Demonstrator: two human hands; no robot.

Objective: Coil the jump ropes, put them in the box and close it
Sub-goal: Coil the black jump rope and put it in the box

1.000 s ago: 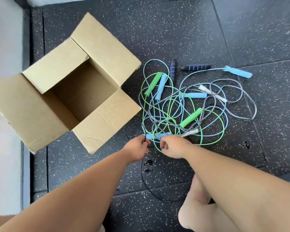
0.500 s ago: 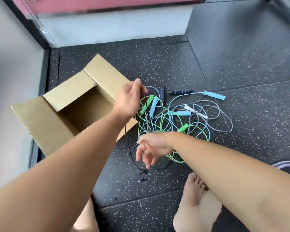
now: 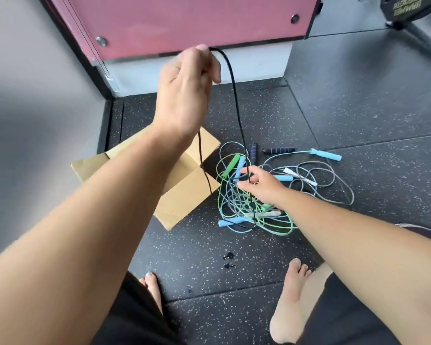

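Note:
My left hand is raised high and pinches the black jump rope, which hangs down in two strands. My right hand is low over the tangle of jump ropes and pinches one black strand between thumb and fingers. The tangle lies on the floor, with green, light blue, grey and white cords and handles mixed together. Two black handles with blue bands lie at its far edge. The open cardboard box stands left of the tangle, mostly hidden behind my left forearm.
Dark speckled rubber floor tiles cover the ground. A pink panel on a white base rises at the back, and a grey wall stands on the left. My bare feet are at the bottom. A weight plate sits top right.
My left hand has lifted the black rope well above the floor, drawing it out of the tangle. My right hand moved up and forward to pinch a strand. The camera tilted up.

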